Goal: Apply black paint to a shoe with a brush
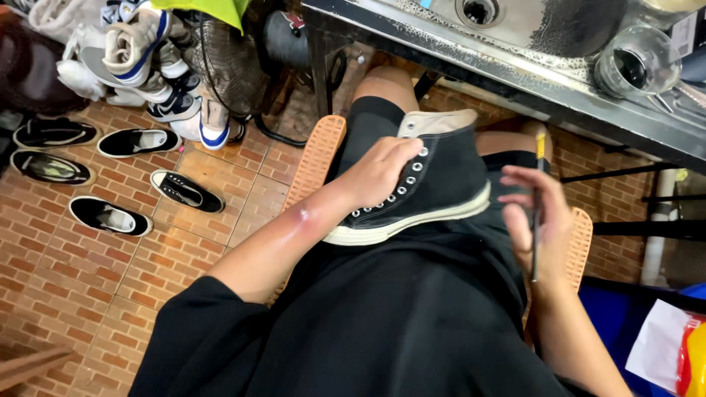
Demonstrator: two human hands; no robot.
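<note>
A black high-top canvas shoe (pixel 441 180) with a cream sole and no laces lies on my lap, toe toward me. My left hand (pixel 376 175) holds it by the eyelet side, fingers inside the opening. To the right of the shoe, my right hand (pixel 533 220) grips a thin dark tool with a yellow end (pixel 537 198), held upright and apart from the shoe. I sit on an orange plastic stool (pixel 316 158).
Several black slip-on shoes (pixel 110 217) lie on the brick floor at left, with a pile of white sneakers (pixel 147 59) behind them. A metal sink counter (pixel 515 59) with a glass jar (pixel 636 62) runs across the top right. A blue container (pixel 632 316) sits at lower right.
</note>
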